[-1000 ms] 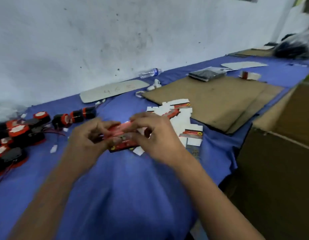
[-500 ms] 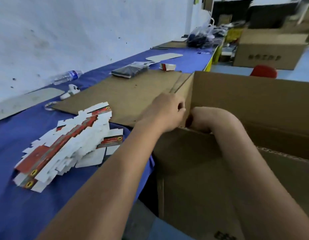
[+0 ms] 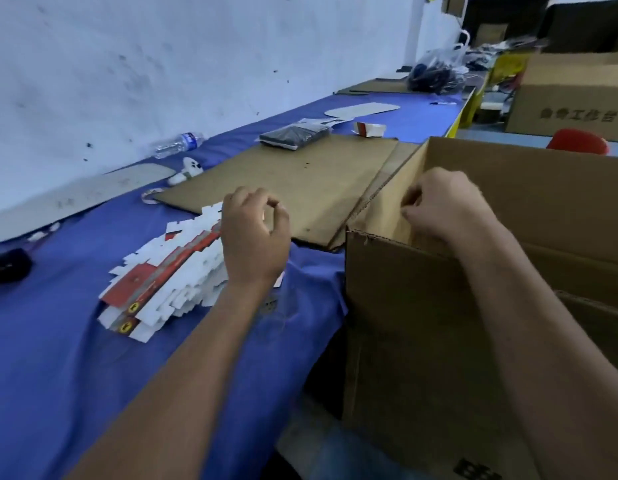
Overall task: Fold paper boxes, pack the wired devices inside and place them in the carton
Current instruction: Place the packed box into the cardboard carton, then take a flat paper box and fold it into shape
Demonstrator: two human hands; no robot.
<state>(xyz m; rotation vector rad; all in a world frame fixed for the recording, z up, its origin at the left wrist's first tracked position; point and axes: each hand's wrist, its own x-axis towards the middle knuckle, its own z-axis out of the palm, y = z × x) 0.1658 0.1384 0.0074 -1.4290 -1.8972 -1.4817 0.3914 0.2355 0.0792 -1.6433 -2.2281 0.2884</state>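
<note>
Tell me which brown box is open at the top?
The carton beside the blue table, under the right hand. Its flaps stand up, while the printed carton far behind looks closed.

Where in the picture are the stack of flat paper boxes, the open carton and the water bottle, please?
stack of flat paper boxes [image 3: 169, 282]: head view, on the red stripe of the top sheet.
open carton [image 3: 404, 306]: head view, on its near outer wall.
water bottle [image 3: 177, 144]: head view, on its clear body, lying by the wall.

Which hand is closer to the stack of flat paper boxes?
Left. The left hand hovers over the stack of flat paper boxes; the right hand is over the carton.
</note>
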